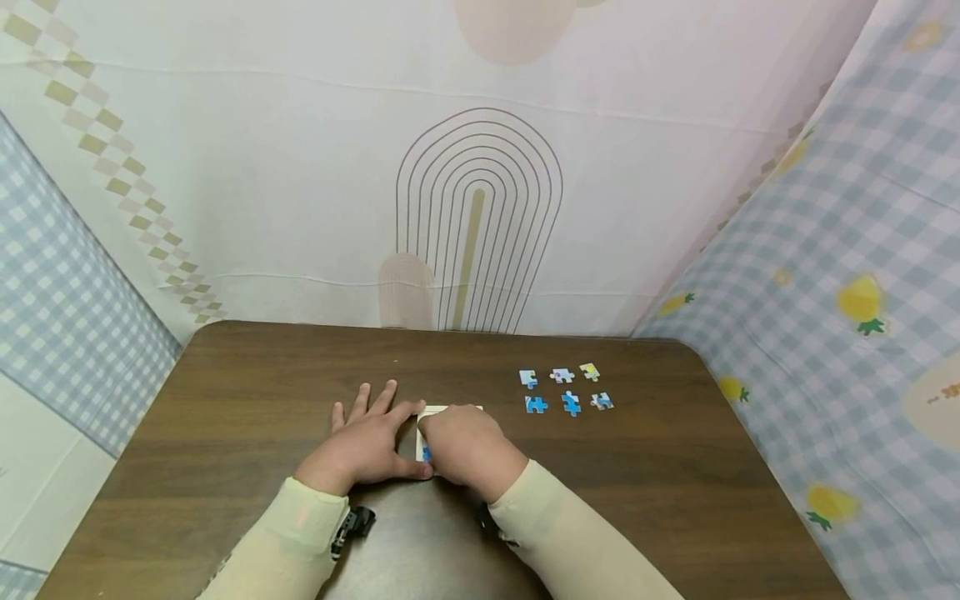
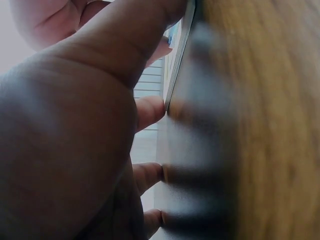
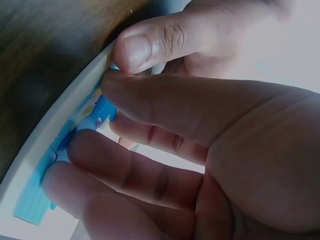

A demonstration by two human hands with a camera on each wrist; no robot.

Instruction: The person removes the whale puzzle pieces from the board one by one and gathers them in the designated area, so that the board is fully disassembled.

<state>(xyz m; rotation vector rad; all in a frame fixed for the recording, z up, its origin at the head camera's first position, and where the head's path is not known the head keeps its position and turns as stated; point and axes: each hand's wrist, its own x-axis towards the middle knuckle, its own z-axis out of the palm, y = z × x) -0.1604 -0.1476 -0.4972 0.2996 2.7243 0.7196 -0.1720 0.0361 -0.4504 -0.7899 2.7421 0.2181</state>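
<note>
A small jigsaw puzzle board [image 1: 422,427] with a pale rim lies on the table, mostly hidden under my right hand. My left hand [image 1: 367,442] is spread beside it, index fingertip at the far left corner and thumb along the near edge. My right hand [image 1: 467,443] bends over the board. In the right wrist view, its thumb and fingertips [image 3: 92,145] press onto blue printed pieces [image 3: 102,111] inside the rim [image 3: 47,122]. The left thumb [image 3: 137,50] shows at the rim, close to the right thumb.
Several loose puzzle pieces [image 1: 572,403] lie in two rows to the right of the board on the brown wooden table [image 1: 645,483]. A patterned white cloth [image 1: 300,192] hangs behind the table, with checked cloth [image 1: 787,292] at the sides.
</note>
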